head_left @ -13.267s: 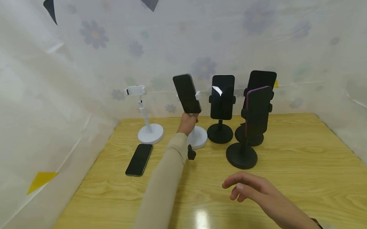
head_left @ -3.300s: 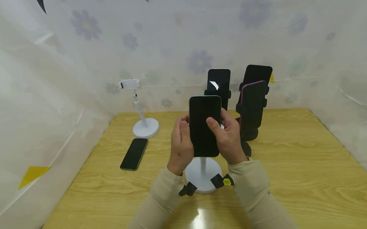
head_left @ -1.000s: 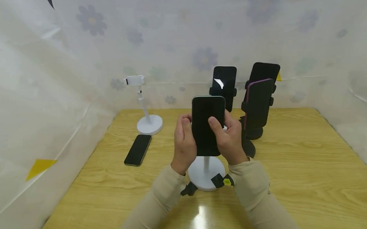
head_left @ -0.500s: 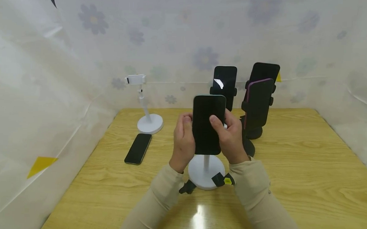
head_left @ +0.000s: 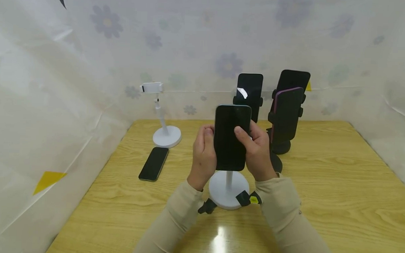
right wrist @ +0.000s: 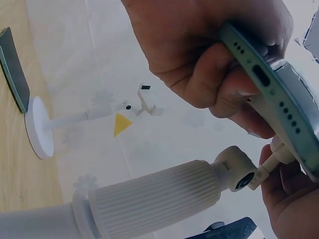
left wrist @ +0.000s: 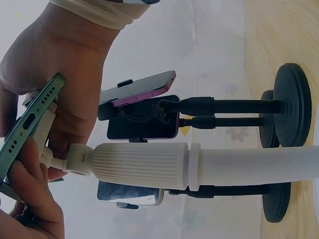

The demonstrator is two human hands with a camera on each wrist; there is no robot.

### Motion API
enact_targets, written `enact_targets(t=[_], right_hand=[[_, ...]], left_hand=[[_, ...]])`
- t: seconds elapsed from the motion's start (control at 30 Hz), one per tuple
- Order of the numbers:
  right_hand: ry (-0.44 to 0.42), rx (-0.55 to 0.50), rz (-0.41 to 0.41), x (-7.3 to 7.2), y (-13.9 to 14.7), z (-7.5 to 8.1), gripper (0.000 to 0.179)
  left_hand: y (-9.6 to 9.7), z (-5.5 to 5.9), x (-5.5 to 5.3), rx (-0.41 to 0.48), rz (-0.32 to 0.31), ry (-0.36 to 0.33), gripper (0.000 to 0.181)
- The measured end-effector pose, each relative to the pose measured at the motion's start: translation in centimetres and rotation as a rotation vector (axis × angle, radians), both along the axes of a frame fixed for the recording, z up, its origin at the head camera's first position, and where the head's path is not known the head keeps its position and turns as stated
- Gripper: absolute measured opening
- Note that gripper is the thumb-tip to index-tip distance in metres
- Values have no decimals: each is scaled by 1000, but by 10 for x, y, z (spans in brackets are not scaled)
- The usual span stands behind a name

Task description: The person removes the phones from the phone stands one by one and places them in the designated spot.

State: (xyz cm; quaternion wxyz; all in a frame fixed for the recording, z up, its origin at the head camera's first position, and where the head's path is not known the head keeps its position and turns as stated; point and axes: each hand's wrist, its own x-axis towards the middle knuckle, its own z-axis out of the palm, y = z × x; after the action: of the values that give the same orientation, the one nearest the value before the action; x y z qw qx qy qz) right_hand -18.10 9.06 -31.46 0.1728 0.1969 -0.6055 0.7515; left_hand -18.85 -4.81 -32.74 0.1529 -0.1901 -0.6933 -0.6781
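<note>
In the head view, a dark-screened phone (head_left: 230, 153) stands upright in a white phone stand (head_left: 228, 187), close in front of me. My left hand (head_left: 204, 158) curls around its left edge, thumb along the side. My right hand (head_left: 260, 154) grips the other edge, its thumb lying on the screen and its fingers behind. Both wrist views show the phone's green edge (right wrist: 286, 107) with charging port and the stand's ribbed white neck (left wrist: 142, 164). A small joint tops that neck, behind the phone. The clamp is mostly hidden by the hands.
A second white stand (head_left: 166, 136) with a small sideways holder is at the back left. Before it lies another phone (head_left: 153, 164) flat on the wooden table (head_left: 337, 190). To the right, black stands hold a glossy phone (head_left: 250, 85), a purple-edged phone (head_left: 286, 114) and another black phone (head_left: 292, 79).
Since the oldest frame, the left hand has brought the white stand with its phone forward, and the right hand has taken hold too. Over the last second the hands barely move.
</note>
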Motion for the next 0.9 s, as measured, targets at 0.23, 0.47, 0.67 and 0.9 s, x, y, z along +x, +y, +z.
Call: enact_targets(t=[0.23, 0.47, 0.67, 0.9], right_hand=[[-10, 24, -21, 1, -2, 3, 26], [12, 99, -31, 1, 0, 10, 25], [8, 186, -37, 4, -3, 18, 27], [37, 234, -27, 4, -2, 29, 26]], left_hand=[[-1, 1, -1, -14, 25, -5, 37], [-3, 2, 1, -16, 70, -2, 35], [-8, 3, 5, -4, 114, 24, 36], [-6, 9, 8, 24, 211, 76, 34]])
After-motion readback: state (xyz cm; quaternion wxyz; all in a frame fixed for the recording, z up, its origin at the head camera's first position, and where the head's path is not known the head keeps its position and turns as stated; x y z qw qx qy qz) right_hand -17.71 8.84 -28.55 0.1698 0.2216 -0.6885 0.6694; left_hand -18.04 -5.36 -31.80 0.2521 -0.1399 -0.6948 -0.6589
